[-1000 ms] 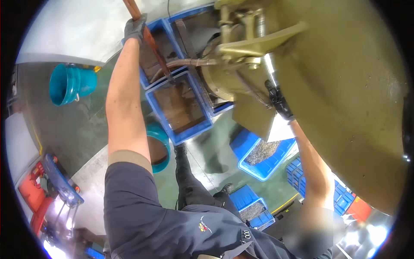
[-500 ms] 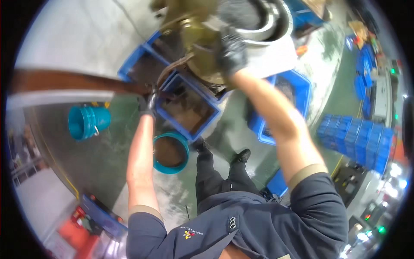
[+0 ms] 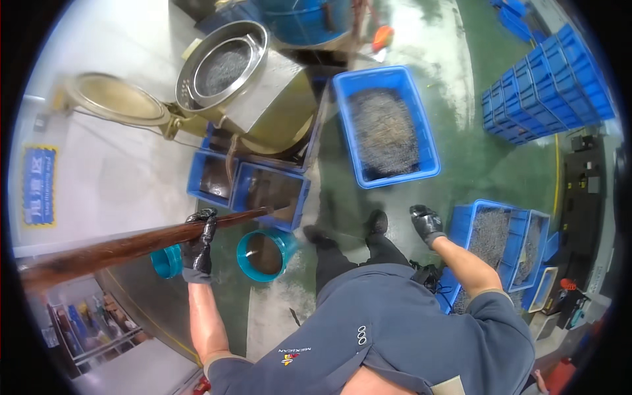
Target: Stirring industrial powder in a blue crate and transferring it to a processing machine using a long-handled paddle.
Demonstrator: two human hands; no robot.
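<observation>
Near the blue tub [image 3: 303, 201], the left hand [image 3: 199, 245] wraps around the brown pole [image 3: 125, 247], whose far end overlaps the tub in view, while the right hand [image 3: 426, 222] (empty, loosely open) hangs apart, so handling the pole seems in hand, calling for a firm grip.

Industrial workshop or factory floor, evidenced by one heavy olive machine [image 3: 289, 108] with a round hinged lid [image 3: 118, 99] swung open and a steel bowl [image 3: 259, 41] exposed; one blue plastic crate [image 3: 398, 179] of loose grey material; and, at the right, a tall stack of blue crates [image 3: 546, 89]. Also: green painted floor [image 3: 461, 164], worn pale in patches, with a yellow marking line [image 3: 556, 164]; teal bucket [image 3: 288, 249] of murky brown contents; bordered blue wall sign [image 3: 41, 187]; hands [image 3: 199, 245] in black work gloves.
</observation>
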